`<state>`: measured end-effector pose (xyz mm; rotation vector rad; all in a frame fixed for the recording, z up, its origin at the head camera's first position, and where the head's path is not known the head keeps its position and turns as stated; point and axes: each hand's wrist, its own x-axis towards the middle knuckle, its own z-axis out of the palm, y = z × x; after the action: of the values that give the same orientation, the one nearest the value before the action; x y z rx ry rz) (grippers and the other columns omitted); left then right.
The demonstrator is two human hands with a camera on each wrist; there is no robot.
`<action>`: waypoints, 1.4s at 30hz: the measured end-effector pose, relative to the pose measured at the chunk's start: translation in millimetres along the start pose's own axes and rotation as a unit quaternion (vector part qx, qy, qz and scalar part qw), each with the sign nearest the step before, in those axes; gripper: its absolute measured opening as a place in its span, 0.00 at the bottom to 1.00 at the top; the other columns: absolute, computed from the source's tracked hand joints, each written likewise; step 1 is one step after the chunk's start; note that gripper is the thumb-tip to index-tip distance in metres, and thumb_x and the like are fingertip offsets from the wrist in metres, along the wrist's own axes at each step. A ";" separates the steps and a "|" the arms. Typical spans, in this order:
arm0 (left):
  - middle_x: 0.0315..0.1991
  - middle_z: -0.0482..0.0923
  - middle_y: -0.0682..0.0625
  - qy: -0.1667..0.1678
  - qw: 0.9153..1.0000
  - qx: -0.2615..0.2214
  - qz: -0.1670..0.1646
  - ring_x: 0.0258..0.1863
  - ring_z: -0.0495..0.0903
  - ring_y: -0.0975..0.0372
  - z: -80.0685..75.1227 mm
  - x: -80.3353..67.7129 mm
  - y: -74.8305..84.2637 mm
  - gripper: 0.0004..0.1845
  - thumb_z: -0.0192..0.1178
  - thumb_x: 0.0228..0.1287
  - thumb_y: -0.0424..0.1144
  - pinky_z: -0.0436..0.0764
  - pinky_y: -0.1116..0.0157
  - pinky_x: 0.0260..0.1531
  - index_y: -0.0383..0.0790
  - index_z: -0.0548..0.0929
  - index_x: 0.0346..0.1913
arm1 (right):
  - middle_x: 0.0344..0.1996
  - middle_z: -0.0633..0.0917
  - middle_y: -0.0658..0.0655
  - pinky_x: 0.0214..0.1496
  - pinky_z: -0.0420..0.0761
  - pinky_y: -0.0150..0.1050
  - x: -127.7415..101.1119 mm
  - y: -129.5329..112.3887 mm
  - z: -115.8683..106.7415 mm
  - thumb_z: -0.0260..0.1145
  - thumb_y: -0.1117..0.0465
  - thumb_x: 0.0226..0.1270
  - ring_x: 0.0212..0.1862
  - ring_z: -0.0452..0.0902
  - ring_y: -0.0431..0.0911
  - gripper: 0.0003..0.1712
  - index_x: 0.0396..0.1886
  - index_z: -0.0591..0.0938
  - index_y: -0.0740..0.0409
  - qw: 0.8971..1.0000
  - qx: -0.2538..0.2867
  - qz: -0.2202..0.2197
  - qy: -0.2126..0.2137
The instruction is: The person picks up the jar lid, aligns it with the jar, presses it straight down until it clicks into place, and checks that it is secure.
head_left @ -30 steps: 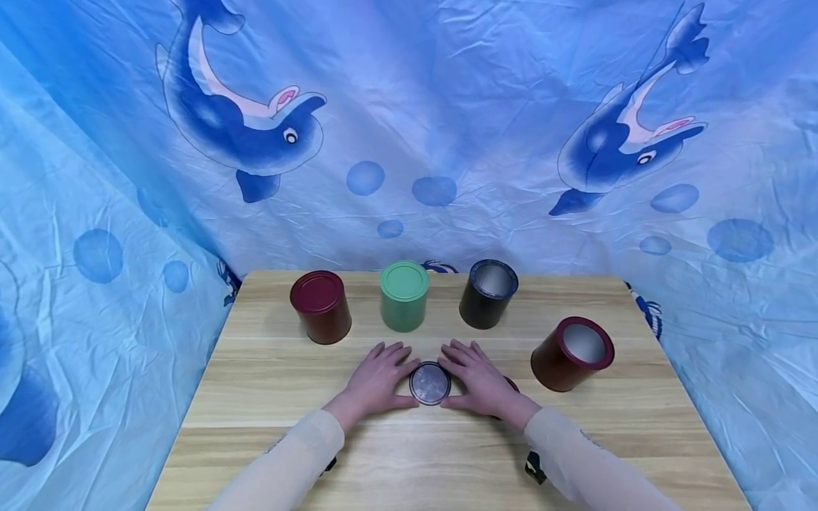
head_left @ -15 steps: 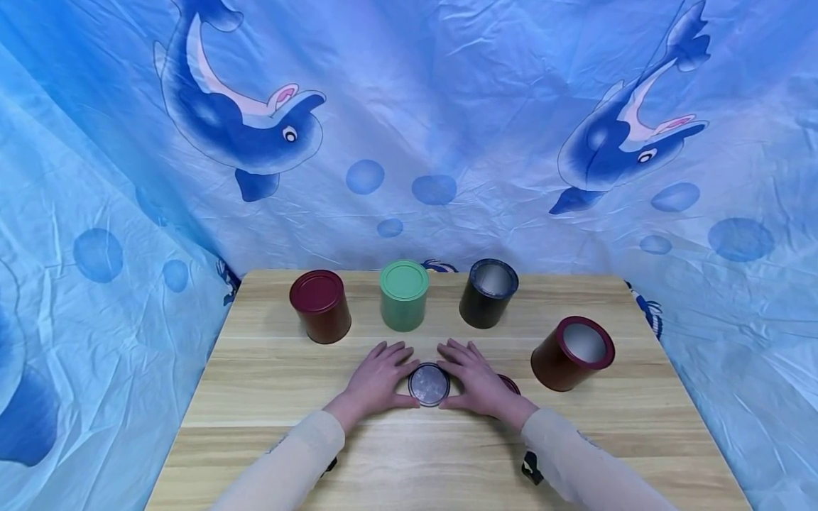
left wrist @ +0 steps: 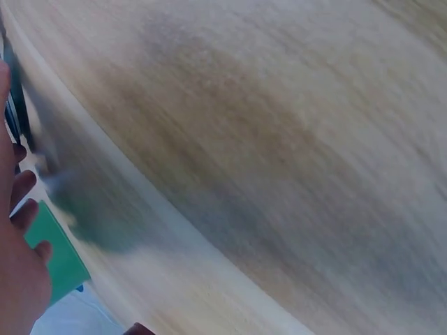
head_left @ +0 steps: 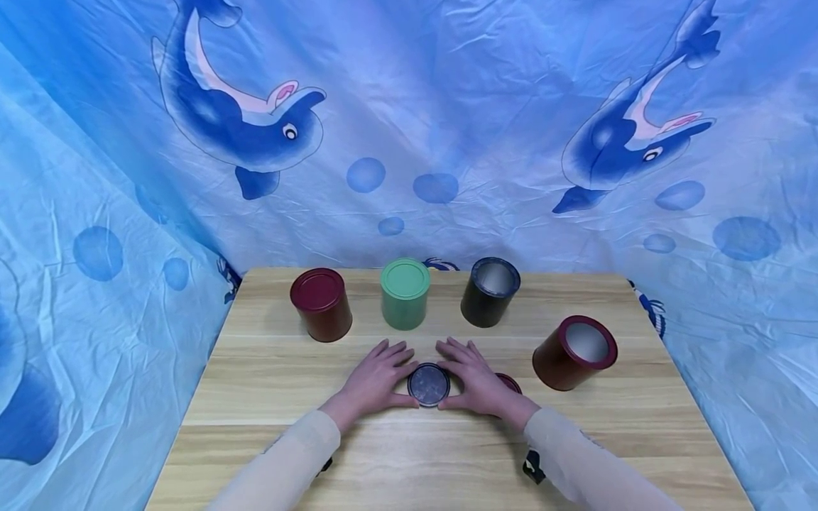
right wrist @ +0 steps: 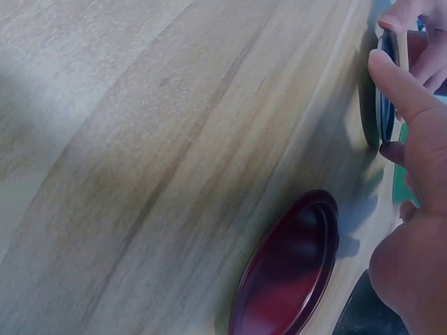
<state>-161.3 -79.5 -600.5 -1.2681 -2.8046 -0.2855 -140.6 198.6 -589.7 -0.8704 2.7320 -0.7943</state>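
Note:
Between my two hands, a dark round lid (head_left: 429, 385) with a greyish face lies flat over the front middle of the table. My left hand (head_left: 377, 376) pinches its left edge with thumb and forefinger; the other fingers point forward. On the opposite edge, my right hand (head_left: 474, 381) pinches it the same way. Seen edge-on in the right wrist view, the dark lid (right wrist: 386, 91) has a shadow beside it on the wood. A dark red lid (right wrist: 286, 269) rests on the table beside my right hand, which partly covers it in the head view.
Toward the back stand a lidded dark red can (head_left: 322, 309), a lidded green can (head_left: 405, 294) and an uncovered black can (head_left: 490, 294). An uncovered dark red can (head_left: 571, 355) stands at the right. A blue dolphin-print cloth (head_left: 409, 128) surrounds the wooden table (head_left: 255, 397).
Both hands keep their pinch on the dark lid, which has barely shifted. Slightly more of the dark red lid shows past my right hand. The head view has tilted a little.

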 end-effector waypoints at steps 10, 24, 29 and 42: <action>0.71 0.79 0.43 0.038 0.997 -0.071 -0.003 0.78 0.70 0.48 -20.3 0.6 4.8 0.44 0.76 0.56 0.68 0.63 0.43 0.79 0.39 0.85 0.67 | 0.83 0.65 0.59 0.84 0.46 0.69 -2.5 -5.5 -11.6 0.87 0.44 0.54 0.86 0.50 0.59 0.47 0.69 0.82 0.61 0.999 0.002 -0.029 0.036; 0.72 0.78 0.44 0.076 0.996 -0.042 -0.009 0.77 0.71 0.49 -41.9 2.8 9.3 0.45 0.75 0.55 0.70 0.67 0.43 0.77 0.42 0.85 0.68 | 0.82 0.66 0.59 0.83 0.52 0.70 -5.1 -8.5 -26.1 0.89 0.46 0.51 0.84 0.55 0.59 0.48 0.68 0.83 0.62 0.992 -0.031 -0.069 0.096; 0.72 0.78 0.43 0.101 0.994 -0.041 0.008 0.76 0.72 0.49 -50.2 4.0 10.7 0.44 0.76 0.54 0.68 0.68 0.44 0.77 0.40 0.86 0.67 | 0.81 0.68 0.61 0.82 0.53 0.71 -6.4 -12.6 -36.4 0.90 0.46 0.49 0.83 0.57 0.60 0.46 0.65 0.84 0.63 0.987 -0.044 -0.097 0.118; 0.72 0.78 0.41 0.132 0.989 -0.033 0.050 0.75 0.73 0.45 -77.8 17.7 9.7 0.43 0.79 0.51 0.67 0.71 0.43 0.75 0.41 0.88 0.64 | 0.79 0.70 0.63 0.80 0.55 0.72 -5.3 -21.6 -68.5 0.91 0.46 0.46 0.82 0.60 0.63 0.46 0.62 0.87 0.64 0.978 -0.079 -0.136 0.134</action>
<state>-168.1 -74.8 -520.5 -1.2742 -2.5211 -0.5056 -146.8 216.8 -520.4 -1.2799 2.9831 -0.8016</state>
